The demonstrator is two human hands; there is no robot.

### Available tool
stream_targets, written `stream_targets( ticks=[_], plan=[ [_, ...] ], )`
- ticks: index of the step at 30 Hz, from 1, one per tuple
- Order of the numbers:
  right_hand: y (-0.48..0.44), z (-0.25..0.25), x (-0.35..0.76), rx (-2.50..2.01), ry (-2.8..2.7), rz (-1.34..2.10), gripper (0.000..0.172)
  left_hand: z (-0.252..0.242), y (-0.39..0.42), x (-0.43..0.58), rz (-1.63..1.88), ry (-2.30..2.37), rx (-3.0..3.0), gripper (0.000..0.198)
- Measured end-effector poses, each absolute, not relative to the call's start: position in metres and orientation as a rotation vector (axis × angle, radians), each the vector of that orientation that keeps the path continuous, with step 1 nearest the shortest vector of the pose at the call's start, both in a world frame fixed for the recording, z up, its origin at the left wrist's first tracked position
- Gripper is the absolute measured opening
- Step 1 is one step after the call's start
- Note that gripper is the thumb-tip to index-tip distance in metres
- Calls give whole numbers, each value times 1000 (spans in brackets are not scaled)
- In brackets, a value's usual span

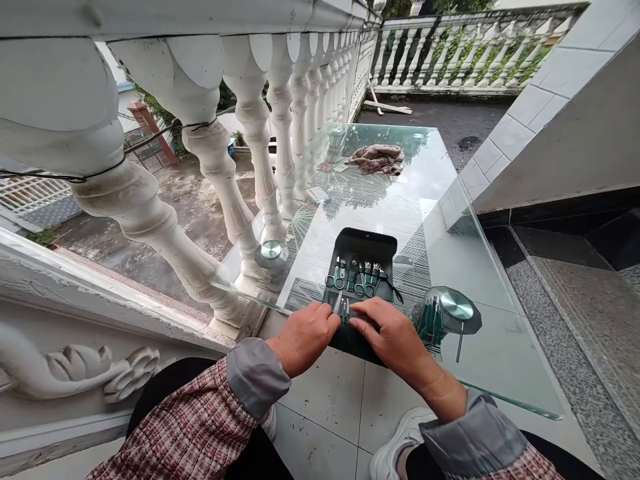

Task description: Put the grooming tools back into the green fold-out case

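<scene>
A black manicure case (pixel 367 242) lies open on the glass table, its upper flap turned away from me. Small scissors (pixel 336 277), nail clippers (pixel 373 271) and other metal tools with dark green parts sit in its upper section. Slim tools (pixel 343 305) show in the lower section, between my hands. My left hand (pixel 306 337) is closed at the lower left of the case; what its fingertips pinch is hidden. My right hand (pixel 393 340) reaches in from the right, thumb and index finger slightly apart beside the slim tools.
On the glass table (pixel 505 347), several green-handled tools (pixel 431 321) lie right of the case, near a thin metal rod (pixel 459 341) and a round metal disc (pixel 457 305). A crumpled brown cloth (pixel 377 160) is at the far end. White balusters (pixel 220 167) line the left side.
</scene>
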State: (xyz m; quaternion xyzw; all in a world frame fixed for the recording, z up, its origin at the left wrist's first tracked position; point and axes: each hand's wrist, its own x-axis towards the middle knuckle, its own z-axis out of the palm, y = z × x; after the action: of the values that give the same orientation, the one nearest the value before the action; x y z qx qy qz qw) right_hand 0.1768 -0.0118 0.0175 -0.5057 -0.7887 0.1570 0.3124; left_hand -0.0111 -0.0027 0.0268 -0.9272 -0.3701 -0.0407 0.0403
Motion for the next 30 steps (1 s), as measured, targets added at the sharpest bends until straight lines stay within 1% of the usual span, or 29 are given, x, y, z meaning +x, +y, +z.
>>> stream_targets(
  ticks=[3,8,10,14,16,22,30],
  plan=[
    [9,20,170,-1289,-2126,268,17,27,-1,-11,-106,-1175,-2842,10],
    [38,19,160,-1194,-2367,86,25,24,3,-13,-111,-1193,-2849,9],
    [44,22,158,-1131,-2494,-7,22,23,4,-14,-124,-1187,-2858,9],
    [51,30,155,-1015,-2669,-159,8,20,8,-14,-154,-1153,-2879,12],
    [54,33,153,-988,-2693,-197,3,19,9,-14,-172,-1138,-2887,13],
    [62,30,155,-910,-2645,-278,4,18,10,-14,-210,-1135,-2873,14],
    [61,33,153,-926,-2708,-250,9,21,7,-14,-238,-1121,-2837,15]
  ],
)
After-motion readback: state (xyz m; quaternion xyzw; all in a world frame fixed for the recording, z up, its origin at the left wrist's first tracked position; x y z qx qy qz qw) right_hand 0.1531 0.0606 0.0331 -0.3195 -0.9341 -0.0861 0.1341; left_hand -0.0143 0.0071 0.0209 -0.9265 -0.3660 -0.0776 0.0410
